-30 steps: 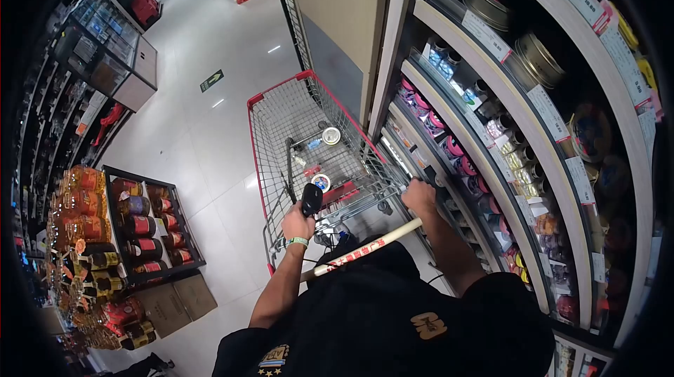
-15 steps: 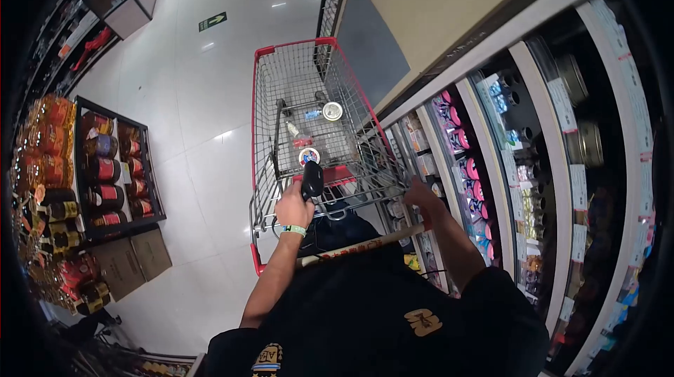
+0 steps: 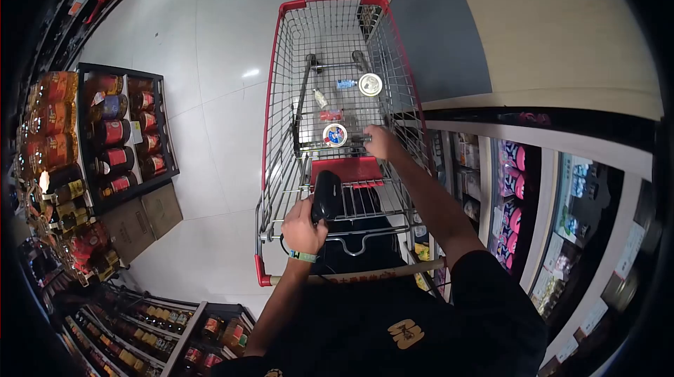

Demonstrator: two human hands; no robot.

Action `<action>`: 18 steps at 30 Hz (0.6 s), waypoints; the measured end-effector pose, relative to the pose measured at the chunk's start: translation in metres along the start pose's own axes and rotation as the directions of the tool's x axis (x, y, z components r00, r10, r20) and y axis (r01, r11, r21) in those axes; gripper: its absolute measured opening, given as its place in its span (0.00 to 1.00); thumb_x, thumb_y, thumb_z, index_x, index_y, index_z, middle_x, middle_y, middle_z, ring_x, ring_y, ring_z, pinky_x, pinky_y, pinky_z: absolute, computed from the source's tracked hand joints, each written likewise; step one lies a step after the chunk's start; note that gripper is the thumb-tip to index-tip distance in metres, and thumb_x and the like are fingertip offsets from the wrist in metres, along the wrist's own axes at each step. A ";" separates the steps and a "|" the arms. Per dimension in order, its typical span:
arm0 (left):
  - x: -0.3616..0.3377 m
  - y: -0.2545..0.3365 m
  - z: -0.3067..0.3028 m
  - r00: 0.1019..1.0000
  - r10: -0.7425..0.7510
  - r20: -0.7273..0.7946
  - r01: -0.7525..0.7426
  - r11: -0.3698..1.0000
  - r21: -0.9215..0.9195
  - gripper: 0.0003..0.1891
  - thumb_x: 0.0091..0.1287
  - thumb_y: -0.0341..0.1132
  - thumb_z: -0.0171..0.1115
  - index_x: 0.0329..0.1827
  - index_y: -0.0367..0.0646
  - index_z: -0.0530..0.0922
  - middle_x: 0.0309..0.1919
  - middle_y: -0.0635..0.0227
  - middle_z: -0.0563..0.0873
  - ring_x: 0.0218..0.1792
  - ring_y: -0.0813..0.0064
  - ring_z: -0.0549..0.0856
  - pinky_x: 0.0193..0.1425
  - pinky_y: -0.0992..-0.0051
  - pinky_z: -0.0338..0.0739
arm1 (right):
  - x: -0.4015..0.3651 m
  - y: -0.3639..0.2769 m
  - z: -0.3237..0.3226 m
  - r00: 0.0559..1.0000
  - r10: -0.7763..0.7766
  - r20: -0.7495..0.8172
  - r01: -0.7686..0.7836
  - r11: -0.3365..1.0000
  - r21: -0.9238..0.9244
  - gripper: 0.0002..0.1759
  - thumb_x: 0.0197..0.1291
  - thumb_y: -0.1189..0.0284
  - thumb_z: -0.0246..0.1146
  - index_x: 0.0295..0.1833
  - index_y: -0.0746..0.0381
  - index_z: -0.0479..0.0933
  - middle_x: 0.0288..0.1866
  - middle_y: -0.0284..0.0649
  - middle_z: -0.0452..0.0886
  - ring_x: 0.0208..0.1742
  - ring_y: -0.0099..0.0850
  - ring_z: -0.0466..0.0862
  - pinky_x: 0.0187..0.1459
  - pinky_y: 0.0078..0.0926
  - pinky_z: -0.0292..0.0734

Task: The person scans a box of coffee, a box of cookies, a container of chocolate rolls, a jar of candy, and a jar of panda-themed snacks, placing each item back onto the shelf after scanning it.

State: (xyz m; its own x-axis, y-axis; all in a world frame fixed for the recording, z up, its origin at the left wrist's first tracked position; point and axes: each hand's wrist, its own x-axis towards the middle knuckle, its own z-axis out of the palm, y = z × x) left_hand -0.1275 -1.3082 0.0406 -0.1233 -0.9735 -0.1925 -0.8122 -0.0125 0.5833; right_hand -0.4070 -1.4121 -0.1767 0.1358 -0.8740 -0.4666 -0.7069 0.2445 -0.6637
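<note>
My left hand (image 3: 304,229) is closed around a smooth black rounded device (image 3: 326,196) above the near end of the shopping cart (image 3: 267,117). My right hand (image 3: 382,143) reaches over the cart basket with nothing visible in it, its fingers slightly bent and apart. Just left of those fingers is a round-lidded tub (image 3: 335,135) with a blue and red picture. Farther in are a can (image 3: 370,84) with a pale metal lid, a small blue packet (image 3: 346,84), a small whitish item (image 3: 321,99) and a red packet (image 3: 331,115).
Shelves of goods, including pink packages (image 3: 514,156), run close along the cart's right side. To the left stand a black rack of jars (image 3: 112,131), large oil bottles (image 3: 53,128) and cardboard boxes (image 3: 133,226). Pale tiled floor (image 3: 210,145) lies between rack and cart.
My right hand has moved from the cart's right side by the shelves to over the basket, near the round-lidded tub. My left hand keeps the black device. The view has shifted.
</note>
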 end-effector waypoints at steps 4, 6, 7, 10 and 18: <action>0.005 -0.005 0.012 0.998 -0.058 0.013 0.056 0.995 0.087 0.28 0.41 0.28 0.67 0.53 0.39 0.83 0.35 0.57 0.84 0.35 0.51 0.86 0.40 0.59 0.82 | 0.079 -0.005 0.023 0.927 0.338 0.162 -0.346 0.938 0.021 0.32 0.60 0.65 0.68 0.70 0.61 0.74 0.63 0.57 0.84 0.66 0.49 0.83 0.66 0.44 0.78; 0.005 -0.011 0.017 0.998 -0.061 0.000 0.061 0.994 0.089 0.28 0.41 0.28 0.67 0.51 0.39 0.84 0.35 0.57 0.84 0.34 0.52 0.86 0.39 0.59 0.81 | 0.132 0.011 0.044 0.913 0.379 0.151 -0.391 0.919 0.054 0.38 0.62 0.63 0.69 0.77 0.57 0.67 0.65 0.57 0.83 0.68 0.53 0.82 0.68 0.46 0.76; 0.005 -0.013 0.018 0.998 -0.050 -0.023 0.052 0.996 0.071 0.27 0.40 0.29 0.67 0.50 0.39 0.84 0.34 0.57 0.84 0.33 0.53 0.86 0.38 0.60 0.81 | 0.155 0.025 0.061 0.917 0.383 0.114 -0.392 0.917 0.068 0.41 0.62 0.63 0.69 0.80 0.55 0.64 0.66 0.58 0.82 0.68 0.54 0.81 0.69 0.47 0.75; 0.013 -0.010 0.017 0.999 -0.041 -0.022 0.043 0.995 0.091 0.22 0.45 0.32 0.71 0.47 0.37 0.85 0.33 0.57 0.85 0.31 0.55 0.85 0.35 0.61 0.81 | 0.219 0.034 0.065 0.910 0.408 0.080 -0.415 0.901 0.127 0.44 0.64 0.58 0.68 0.83 0.52 0.59 0.67 0.58 0.81 0.69 0.55 0.81 0.69 0.47 0.75; 0.015 -0.017 0.023 1.000 -0.008 -0.025 0.011 0.989 0.147 0.20 0.60 0.42 0.69 0.45 0.32 0.84 0.33 0.55 0.85 0.30 0.58 0.86 0.32 0.64 0.79 | 0.297 0.083 0.117 0.852 0.523 0.040 -0.518 0.827 0.216 0.33 0.70 0.49 0.64 0.77 0.44 0.66 0.71 0.54 0.77 0.72 0.54 0.77 0.69 0.50 0.75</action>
State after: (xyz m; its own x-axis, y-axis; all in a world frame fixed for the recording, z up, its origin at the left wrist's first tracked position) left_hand -0.1284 -1.3169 0.0097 -0.1030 -0.9787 -0.1776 -0.8883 0.0102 0.4591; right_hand -0.3444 -1.6025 -0.4387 -0.2264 -0.5997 -0.7676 -0.5051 0.7461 -0.4339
